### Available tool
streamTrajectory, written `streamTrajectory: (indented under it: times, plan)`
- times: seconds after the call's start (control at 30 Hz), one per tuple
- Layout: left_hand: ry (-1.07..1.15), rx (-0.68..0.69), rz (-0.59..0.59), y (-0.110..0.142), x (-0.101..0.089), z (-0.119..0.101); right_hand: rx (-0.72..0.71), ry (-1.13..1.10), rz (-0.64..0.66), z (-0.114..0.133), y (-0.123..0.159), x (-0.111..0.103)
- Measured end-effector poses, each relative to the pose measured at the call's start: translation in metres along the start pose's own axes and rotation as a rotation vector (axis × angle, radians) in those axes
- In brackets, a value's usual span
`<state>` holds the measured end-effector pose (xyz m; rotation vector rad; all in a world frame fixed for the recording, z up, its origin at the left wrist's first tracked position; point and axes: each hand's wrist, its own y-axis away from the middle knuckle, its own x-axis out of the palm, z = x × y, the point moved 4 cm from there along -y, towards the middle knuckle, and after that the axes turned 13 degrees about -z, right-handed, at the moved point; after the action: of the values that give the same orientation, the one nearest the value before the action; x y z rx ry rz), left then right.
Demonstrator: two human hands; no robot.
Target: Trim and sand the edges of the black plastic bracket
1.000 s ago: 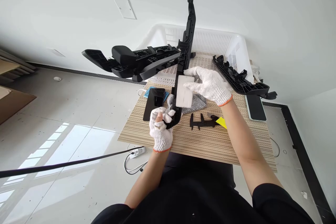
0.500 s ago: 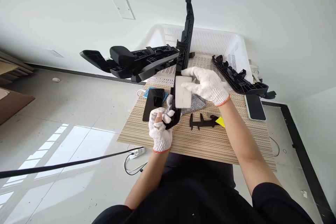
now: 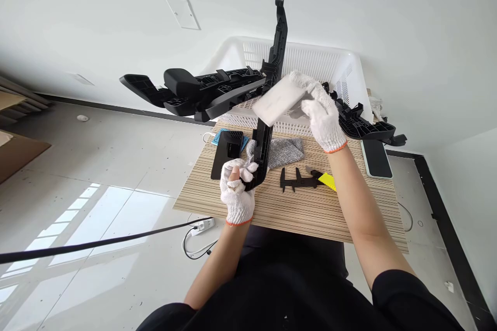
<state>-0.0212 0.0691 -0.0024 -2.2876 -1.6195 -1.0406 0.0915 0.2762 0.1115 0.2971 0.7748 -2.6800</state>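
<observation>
My left hand (image 3: 236, 191), in a white knit glove, is closed round the lower end of a long black plastic trim part (image 3: 272, 83) that stands nearly upright over the table. My right hand (image 3: 320, 108), also gloved, grips a white sponge block (image 3: 277, 99) and holds it against the trim part about halfway up. A grey cloth (image 3: 285, 149) lies on the table just behind the part.
A striped wooden table (image 3: 295, 207) carries a black caliper (image 3: 298, 180), a yellow-handled tool (image 3: 326, 180), a black plate (image 3: 227, 152) and a phone (image 3: 376, 158). A white basket (image 3: 310, 62) holds more black trim parts (image 3: 202, 90). A black cable (image 3: 97, 243) crosses the floor at left.
My right hand has lifted the white block upward along the trim part, from near the table to basket height. The left hand has stayed put.
</observation>
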Motion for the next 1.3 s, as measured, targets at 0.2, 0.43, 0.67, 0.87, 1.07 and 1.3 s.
streamTrajectory:
  times: [0.2, 0.43, 0.67, 0.87, 1.07, 1.3]
  plan:
    - [-0.033, 0.001, -0.003, 0.001, -0.001, -0.001, -0.100, 0.022, -0.018, 0.004, -0.001, 0.000]
    - [-0.012, -0.006, 0.000, 0.002, 0.000, -0.001, -0.049, -0.013, -0.037, 0.009, 0.002, -0.003]
    - [-0.012, 0.001, 0.008, 0.000, -0.001, 0.000, -0.050, 0.018, 0.099, 0.015, 0.004, -0.004]
    - [-0.030, -0.012, -0.020, 0.000, -0.001, -0.001, -0.137, 0.028, 0.211, 0.016, 0.007, 0.003]
    - [-0.050, -0.007, -0.039, 0.000, 0.000, -0.001, -0.126, 0.100, 0.044, 0.007, 0.006, 0.010]
    - [-0.034, 0.016, -0.010, -0.001, -0.001, 0.000, -0.140, -0.001, 0.053, 0.007, 0.006, 0.010]
